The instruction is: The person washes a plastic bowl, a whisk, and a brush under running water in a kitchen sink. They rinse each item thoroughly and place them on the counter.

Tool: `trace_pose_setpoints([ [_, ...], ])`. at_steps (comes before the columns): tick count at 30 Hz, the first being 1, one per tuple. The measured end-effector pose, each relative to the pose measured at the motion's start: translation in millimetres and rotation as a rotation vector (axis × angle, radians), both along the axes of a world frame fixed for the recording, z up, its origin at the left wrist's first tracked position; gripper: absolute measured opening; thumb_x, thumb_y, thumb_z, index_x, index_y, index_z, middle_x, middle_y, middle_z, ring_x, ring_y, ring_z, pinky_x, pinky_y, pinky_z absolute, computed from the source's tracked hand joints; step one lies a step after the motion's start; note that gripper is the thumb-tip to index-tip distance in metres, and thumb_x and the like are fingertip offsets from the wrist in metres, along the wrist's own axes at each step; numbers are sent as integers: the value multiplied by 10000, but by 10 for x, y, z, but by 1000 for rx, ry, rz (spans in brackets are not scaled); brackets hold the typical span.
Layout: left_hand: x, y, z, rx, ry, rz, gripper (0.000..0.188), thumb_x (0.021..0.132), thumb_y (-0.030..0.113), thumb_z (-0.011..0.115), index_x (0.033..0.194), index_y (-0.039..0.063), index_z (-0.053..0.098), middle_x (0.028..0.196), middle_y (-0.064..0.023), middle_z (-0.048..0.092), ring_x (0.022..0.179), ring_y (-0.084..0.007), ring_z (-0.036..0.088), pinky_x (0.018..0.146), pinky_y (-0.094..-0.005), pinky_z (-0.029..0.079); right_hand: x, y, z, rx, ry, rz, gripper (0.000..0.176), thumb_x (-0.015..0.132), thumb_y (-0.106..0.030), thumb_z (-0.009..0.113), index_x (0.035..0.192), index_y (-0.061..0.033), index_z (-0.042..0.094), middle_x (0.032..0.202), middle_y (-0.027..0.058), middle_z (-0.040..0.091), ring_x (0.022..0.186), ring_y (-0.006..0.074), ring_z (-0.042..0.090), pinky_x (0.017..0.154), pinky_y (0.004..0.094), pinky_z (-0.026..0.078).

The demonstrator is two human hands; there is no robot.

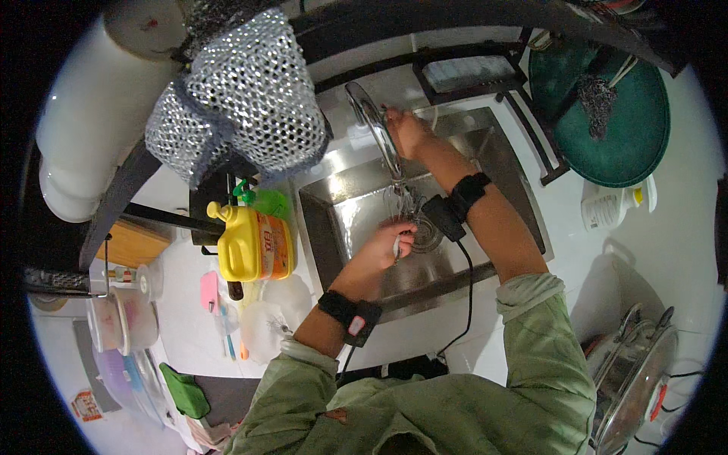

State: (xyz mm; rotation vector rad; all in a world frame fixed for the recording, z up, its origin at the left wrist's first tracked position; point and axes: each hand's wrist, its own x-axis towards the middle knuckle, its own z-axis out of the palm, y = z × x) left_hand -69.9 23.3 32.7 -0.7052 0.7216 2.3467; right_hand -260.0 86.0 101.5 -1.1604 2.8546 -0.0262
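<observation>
My left hand is closed around the handle of a small metal utensil over the sink. Thin wire loops at its far end look like a whisk, though splashing water blurs them. Water runs onto it from the curved chrome faucet. Up beside the faucet's neck is my right hand, its fingers curled. The faucet partly hides those fingers, so what they grip is unclear. A round drain strainer sits in the sink bottom.
Left of the sink stand a yellow jug and a green pump bottle. Silver mesh hangs close overhead at upper left. On the right are a green round board, a white spray bottle and a glass-lidded pan.
</observation>
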Motion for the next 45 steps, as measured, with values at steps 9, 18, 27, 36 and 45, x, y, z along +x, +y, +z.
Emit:
trace_pose_setpoints([
  [9,79,17,-122,-119,16,50,81,825,112,536,813,32,532,635,7,461,498,-55,392,399,-178,294,139,309,-79,-494,3,57,392,757,-211,584,1125,-119,483,1090,160,499,1013,333,490,831,406,431],
  [18,337,-293,-206,-678,327,-36,193,793,47,560,965,41,474,710,-60,562,470,-111,413,417,-262,336,1290,1258,-670,-457,-243,-106,335,758,-158,593,1070,-80,499,1078,154,467,1015,321,462,852,398,396],
  [27,513,-548,-417,-1765,707,-741,382,707,69,528,1079,-3,490,940,-243,559,875,-387,552,743,-438,449,1676,1424,-567,-415,-383,-181,297,774,-189,592,1041,-87,516,1064,140,473,1036,305,456,848,383,405],
  [36,610,-687,-415,-1801,778,-750,265,711,69,504,956,-7,568,884,-235,583,822,-388,565,712,-460,457,1672,1244,-301,-385,-380,-123,255,783,-224,564,978,-61,546,1089,154,467,1024,329,461,867,406,397],
  [45,719,-635,109,-1739,683,-893,460,709,31,488,1165,25,429,957,-226,570,897,-373,556,743,-464,446,1808,1156,59,-381,-416,-101,260,778,-225,574,990,-76,559,1091,148,476,1011,321,481,839,395,419],
])
